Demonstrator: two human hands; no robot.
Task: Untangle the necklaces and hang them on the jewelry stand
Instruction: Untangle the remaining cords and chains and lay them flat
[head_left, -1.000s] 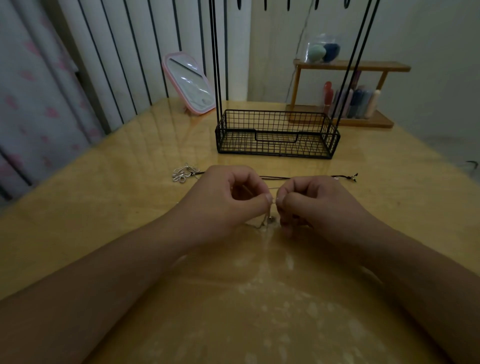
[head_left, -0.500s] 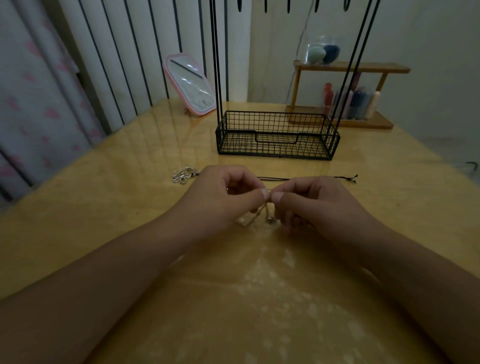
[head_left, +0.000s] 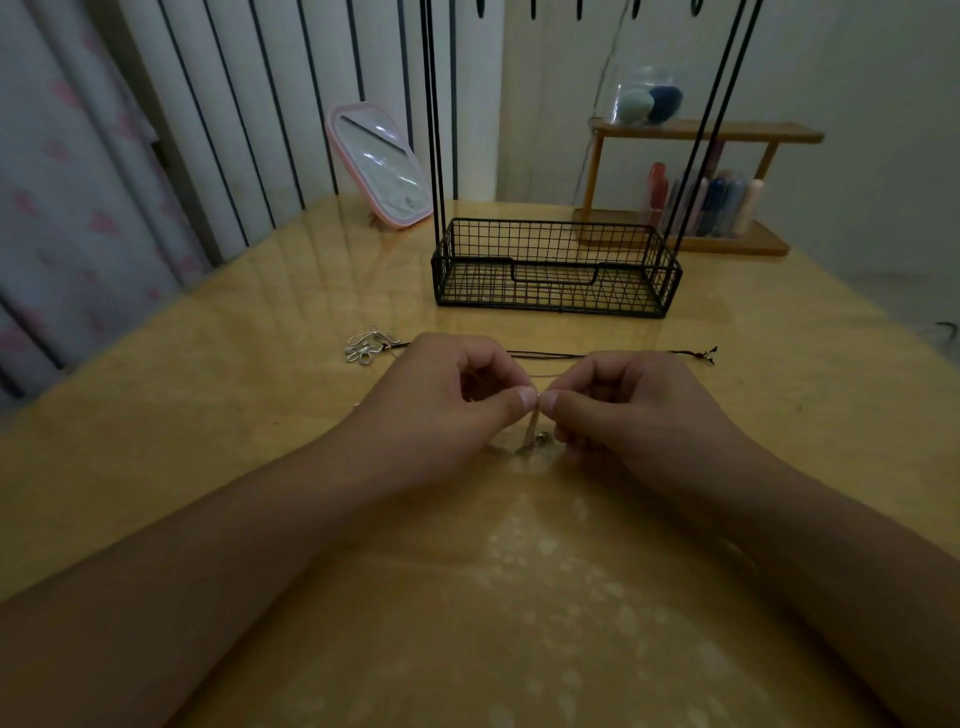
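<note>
Both hands meet at the middle of the counter (head_left: 208, 415), thumb tips almost touching. The left hand (head_left: 441, 400) and right hand (head_left: 639, 410) each have their fingers (head_left: 524, 397) curled tight, pinching a thin pale chain (head_left: 531, 431) between thumb and forefinger. From that pinch the chain hangs straight down, its long axis near vertical, to a small bunched knot lying on the counter just under the thumbs; neither hand is nearer than the other. A second necklace, a dark cord (head_left: 550, 355), lies just beyond the knuckles, running left to right, its silver pendant (head_left: 366, 347) at the left end and its clasp end pointing right. The stand (head_left: 556, 270) sits farther back, directly ahead, so any hanging will likely mean reaching forward over the cord.
</note>
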